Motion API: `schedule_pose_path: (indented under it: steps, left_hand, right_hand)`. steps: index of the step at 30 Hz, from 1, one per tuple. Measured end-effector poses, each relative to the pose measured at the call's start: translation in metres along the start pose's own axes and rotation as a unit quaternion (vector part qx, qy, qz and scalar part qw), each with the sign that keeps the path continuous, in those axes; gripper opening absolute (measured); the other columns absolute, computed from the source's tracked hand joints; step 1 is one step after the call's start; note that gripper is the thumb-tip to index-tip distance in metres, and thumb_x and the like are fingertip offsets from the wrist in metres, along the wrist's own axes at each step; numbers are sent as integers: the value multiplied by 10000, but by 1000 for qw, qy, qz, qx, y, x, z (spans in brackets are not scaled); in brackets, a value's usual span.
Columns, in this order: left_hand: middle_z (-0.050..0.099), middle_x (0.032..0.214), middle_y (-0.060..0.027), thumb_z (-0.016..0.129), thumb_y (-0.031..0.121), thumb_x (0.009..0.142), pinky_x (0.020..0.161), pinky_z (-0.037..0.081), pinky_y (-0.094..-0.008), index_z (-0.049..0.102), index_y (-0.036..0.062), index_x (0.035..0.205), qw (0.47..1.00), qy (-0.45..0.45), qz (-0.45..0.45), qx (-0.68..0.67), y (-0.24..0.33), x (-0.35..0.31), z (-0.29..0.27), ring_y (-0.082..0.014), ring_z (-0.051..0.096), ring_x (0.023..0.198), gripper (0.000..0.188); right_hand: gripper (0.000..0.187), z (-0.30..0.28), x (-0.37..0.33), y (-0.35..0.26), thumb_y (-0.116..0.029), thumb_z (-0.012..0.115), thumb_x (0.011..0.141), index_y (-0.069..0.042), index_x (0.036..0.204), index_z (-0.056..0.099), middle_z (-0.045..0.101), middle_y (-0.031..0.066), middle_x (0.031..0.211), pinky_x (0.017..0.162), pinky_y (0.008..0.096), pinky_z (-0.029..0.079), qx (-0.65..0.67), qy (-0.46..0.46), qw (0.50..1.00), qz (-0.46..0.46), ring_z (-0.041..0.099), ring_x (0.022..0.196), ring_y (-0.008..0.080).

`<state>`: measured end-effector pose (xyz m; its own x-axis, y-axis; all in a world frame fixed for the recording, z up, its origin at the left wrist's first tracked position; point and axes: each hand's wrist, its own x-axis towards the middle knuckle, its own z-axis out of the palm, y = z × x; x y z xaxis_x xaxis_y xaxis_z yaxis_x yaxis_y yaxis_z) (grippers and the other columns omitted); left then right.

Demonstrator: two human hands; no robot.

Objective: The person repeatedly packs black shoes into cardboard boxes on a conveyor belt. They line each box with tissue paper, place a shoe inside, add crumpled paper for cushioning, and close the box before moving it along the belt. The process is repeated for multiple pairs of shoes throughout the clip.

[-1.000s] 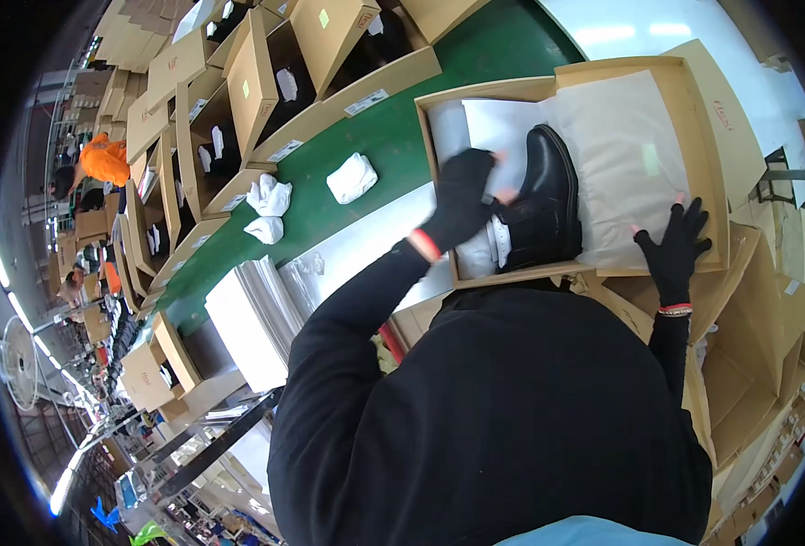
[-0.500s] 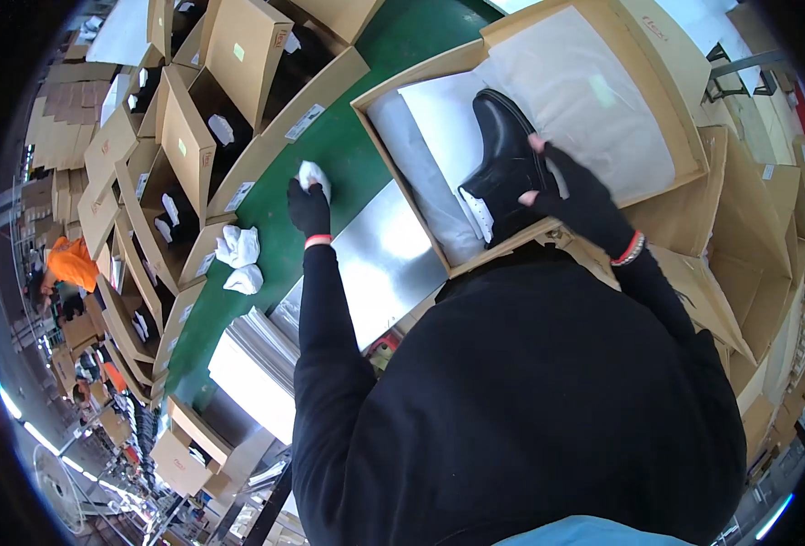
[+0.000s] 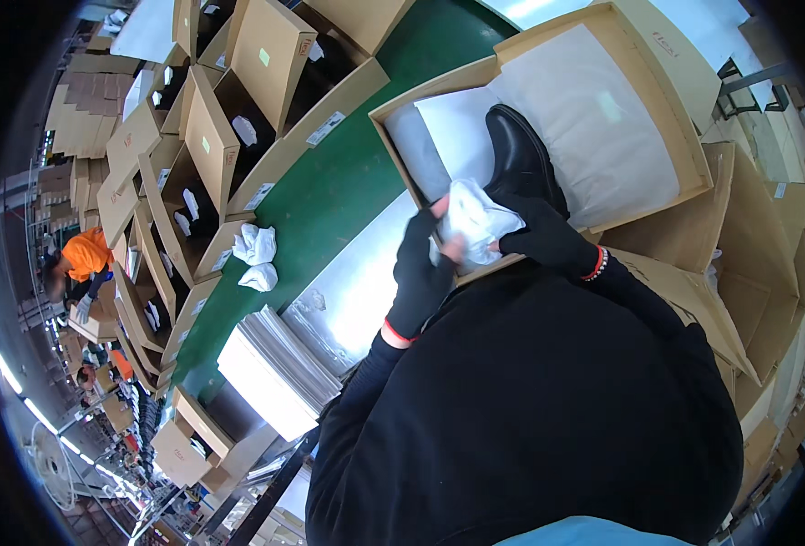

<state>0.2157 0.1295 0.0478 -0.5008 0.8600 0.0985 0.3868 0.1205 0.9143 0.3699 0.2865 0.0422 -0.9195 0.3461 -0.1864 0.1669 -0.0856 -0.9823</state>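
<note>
A black leather boot (image 3: 516,155) lies on its side in an open cardboard box (image 3: 643,211) lined with white tissue. A crumpled wad of white paper (image 3: 477,221) covers the boot's top end. My left hand (image 3: 423,271), in a black fingerless glove, is closed on the near side of the wad, fingertips and thumb pressing it. Across the boot's shaft lies my right hand (image 3: 543,237), gloved the same way, curled round it with a fingertip at the wad's lower edge. Most of its fingers and the boot's opening are hidden.
Two more paper wads (image 3: 257,257) lie on the green work surface (image 3: 329,187) at left. Open shoe boxes (image 3: 266,68) line its far side. A stack of white sheets (image 3: 275,373) stands near my left elbow. A worker in orange (image 3: 86,255) is far left. Large open cartons (image 3: 757,264) stand right.
My left hand has carried the paper wad from the green surface rightward to the boot's top end. My right hand has shifted slightly down and left over the shaft.
</note>
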Motion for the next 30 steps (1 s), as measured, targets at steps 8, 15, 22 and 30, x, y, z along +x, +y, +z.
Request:
schedule_pose_path:
  steps: [8,15,22,30]
  left_hand:
    - [606,1049,-152,799,307,657,839,453,-463,567,90,1206,940,24,163,299,-44,91,57,-356,571,984,634]
    - [628,1042,-126,771,256,651,651,500,-437,528,120,1161,925,16,43,377,-95,216,107,-319,653,831,582]
    - [559,1204,-202,579,110,828,707,520,-445,478,57,1249,950,22,146,274,-163,212,140,-358,656,840,436]
    - [640,1114,-148,574,198,937,839,491,-321,494,5,1303,996,26,76,-31,-6,170,56,-222,621,966,422]
  right_hand:
    - [493,-119,-30,18,-112,643,859,-72,1332,510,554,162,1294,994,380,419,-374,169,911,-46,537,1175,303]
    - [733,-207,-85,37,-409,738,763,7,1309,480,592,223,1168,941,459,437,-654,362,635,197,556,1107,375]
    - [445,-205,-92,28,-302,661,876,-12,1207,598,638,112,987,841,364,478,-249,275,926,67,604,917,201]
    - [588,-37,6,28,-200,627,920,16,1405,375,547,129,1237,977,331,426,-7,-32,999,-15,551,1097,183]
